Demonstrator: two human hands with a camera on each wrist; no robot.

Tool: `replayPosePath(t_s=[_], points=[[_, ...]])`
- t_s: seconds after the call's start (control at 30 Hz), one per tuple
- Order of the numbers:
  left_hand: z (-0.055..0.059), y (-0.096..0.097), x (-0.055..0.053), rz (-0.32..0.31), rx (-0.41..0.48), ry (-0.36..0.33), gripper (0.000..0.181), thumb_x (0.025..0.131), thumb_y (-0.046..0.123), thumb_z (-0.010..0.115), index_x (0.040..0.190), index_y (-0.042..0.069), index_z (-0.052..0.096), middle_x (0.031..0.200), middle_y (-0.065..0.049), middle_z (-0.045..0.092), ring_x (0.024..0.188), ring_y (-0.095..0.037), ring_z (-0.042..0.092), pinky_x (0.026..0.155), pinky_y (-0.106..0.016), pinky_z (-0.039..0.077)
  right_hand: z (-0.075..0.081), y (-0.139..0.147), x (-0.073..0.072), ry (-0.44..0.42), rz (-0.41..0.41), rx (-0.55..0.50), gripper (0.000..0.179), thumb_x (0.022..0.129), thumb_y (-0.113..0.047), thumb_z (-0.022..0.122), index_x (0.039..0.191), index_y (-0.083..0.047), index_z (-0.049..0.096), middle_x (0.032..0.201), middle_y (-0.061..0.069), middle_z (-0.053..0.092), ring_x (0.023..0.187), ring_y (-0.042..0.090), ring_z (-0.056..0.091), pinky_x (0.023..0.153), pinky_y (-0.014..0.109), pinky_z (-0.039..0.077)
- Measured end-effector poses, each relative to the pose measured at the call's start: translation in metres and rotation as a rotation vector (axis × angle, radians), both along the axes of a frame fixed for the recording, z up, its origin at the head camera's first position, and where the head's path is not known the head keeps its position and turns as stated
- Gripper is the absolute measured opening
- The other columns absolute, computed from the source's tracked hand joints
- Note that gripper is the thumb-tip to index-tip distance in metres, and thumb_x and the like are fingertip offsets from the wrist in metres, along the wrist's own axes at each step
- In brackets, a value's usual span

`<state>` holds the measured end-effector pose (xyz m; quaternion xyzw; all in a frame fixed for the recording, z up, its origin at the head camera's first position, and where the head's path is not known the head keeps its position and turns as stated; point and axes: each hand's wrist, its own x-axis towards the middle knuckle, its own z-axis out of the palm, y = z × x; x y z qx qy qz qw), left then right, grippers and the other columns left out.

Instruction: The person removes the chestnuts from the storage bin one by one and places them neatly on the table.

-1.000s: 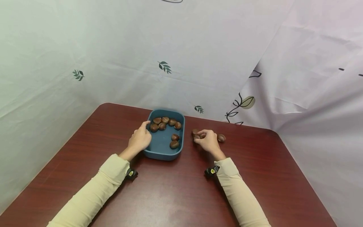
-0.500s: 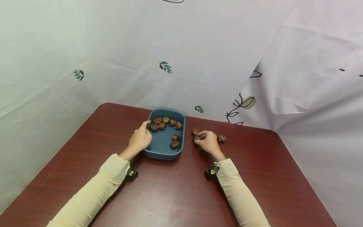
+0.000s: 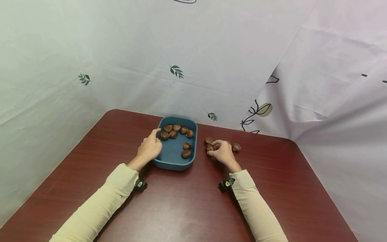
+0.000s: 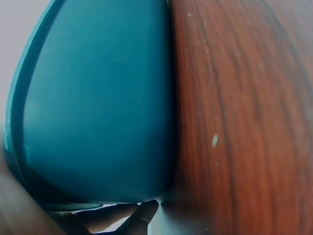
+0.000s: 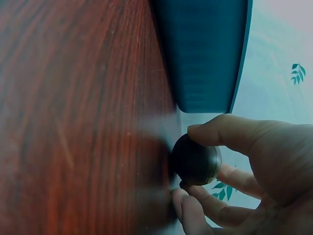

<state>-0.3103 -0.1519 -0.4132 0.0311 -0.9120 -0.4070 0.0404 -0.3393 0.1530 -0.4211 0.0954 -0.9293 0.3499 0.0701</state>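
Note:
My left hand [image 3: 148, 148] grips the left wall of a blue rectangular container [image 3: 173, 166], the index finger stretched along its rim. In the left wrist view, the container's outer wall [image 4: 98, 107] fills much of the frame, with fingers bent about its far end. Several brown chestnuts [image 3: 173, 134] lie inside, mostly toward the back. Right of the container, my right hand [image 3: 223, 153] holds a chestnut [image 5: 195, 159] between thumb and fingertips, low at the tabletop. Another chestnut [image 3: 208, 140] sits just behind that one; others are partly hidden by the hand.
One chestnut [image 3: 236, 147] lies right of my right hand on the reddish-brown wooden table [image 3: 172, 208]. A pale curtain [image 3: 136, 60] with leaf prints hangs close behind the table's far edge. Both wrists wear black straps with small devices [image 3: 226, 184].
My right hand has shifted very slightly toward me, its fingers a little further apart around the chestnut. The left hand and the container stay in place.

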Motion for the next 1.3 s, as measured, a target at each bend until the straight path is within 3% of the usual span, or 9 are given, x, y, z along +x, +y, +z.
replayPosePath(t_s=[0.2,0.4,0.63,0.87,1.3], points=[[0.001,0.000,0.001,0.001,-0.002,0.005,0.054,0.100,0.014,0.031,0.154,0.017,0.035,0.058,-0.008,0.045,0.045,-0.019,0.031,0.042,-0.032,0.025,0.004,0.000,0.003,-0.027,-0.026,0.042,0.038,0.076,-0.019,0.085,0.109,-0.005,0.071,0.098,0.012,0.073,0.083,0.026,0.066,0.077,0.044,0.052],[0.002,0.000,0.000,-0.006,0.003,0.008,0.054,0.101,0.015,0.032,0.154,0.017,0.034,0.057,-0.008,0.045,0.044,-0.019,0.030,0.041,-0.031,0.024,0.023,-0.006,0.016,0.011,-0.093,0.102,0.035,0.082,-0.026,0.079,0.112,-0.011,0.071,0.107,0.010,0.072,0.093,0.025,0.066,0.073,0.046,0.053],[0.002,0.000,-0.001,-0.005,-0.001,0.008,0.053,0.101,0.016,0.032,0.155,0.017,0.034,0.058,-0.007,0.045,0.043,-0.019,0.030,0.041,-0.031,0.025,0.041,-0.020,0.028,0.017,0.009,-0.023,0.031,0.087,-0.020,0.075,0.114,-0.005,0.070,0.108,0.015,0.071,0.092,0.024,0.067,0.077,0.042,0.054],[0.002,0.000,0.000,-0.002,-0.013,0.005,0.054,0.100,0.016,0.032,0.154,0.018,0.035,0.058,-0.007,0.045,0.045,-0.019,0.032,0.042,-0.032,0.027,0.045,-0.027,0.036,0.059,0.055,-0.099,0.026,0.085,-0.013,0.075,0.110,-0.004,0.071,0.104,0.018,0.071,0.085,0.023,0.068,0.077,0.039,0.055],[0.002,-0.001,0.000,-0.006,-0.015,0.001,0.054,0.100,0.017,0.033,0.154,0.018,0.035,0.058,-0.007,0.045,0.044,-0.019,0.032,0.041,-0.032,0.027,0.050,-0.046,0.045,0.035,0.154,-0.167,0.033,0.087,-0.012,0.073,0.117,-0.001,0.068,0.113,0.019,0.069,0.085,0.024,0.071,0.072,0.037,0.057]])
